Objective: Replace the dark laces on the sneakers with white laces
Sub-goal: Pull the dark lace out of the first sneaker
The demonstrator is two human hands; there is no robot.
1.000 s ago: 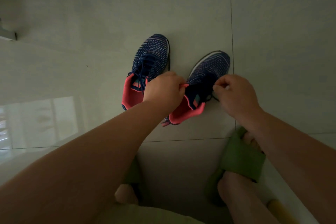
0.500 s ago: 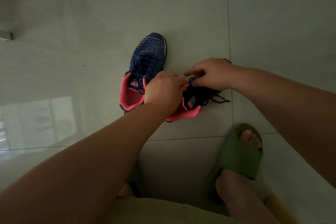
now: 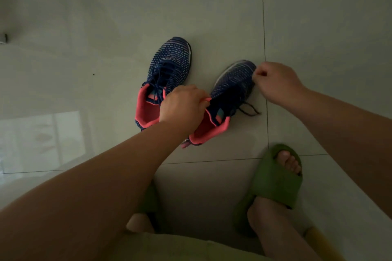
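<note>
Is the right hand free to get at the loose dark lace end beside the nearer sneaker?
Probably yes: the right hand hovers beside that navy knit sneaker, nothing covering the loose dark lace end.

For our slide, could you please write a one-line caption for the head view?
Left hand grips the right navy knit sneaker's coral tongue while right hand pinches near its toe.

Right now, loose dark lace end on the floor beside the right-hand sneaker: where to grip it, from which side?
Pinch the loose lace end at its outer tip, coming from the right and above. It lies flat on the tile, trailing away from the right-hand sneaker with bare floor on that side. The right hand is nearest; the left hand grips the sneaker's collar, steadying it.
</note>
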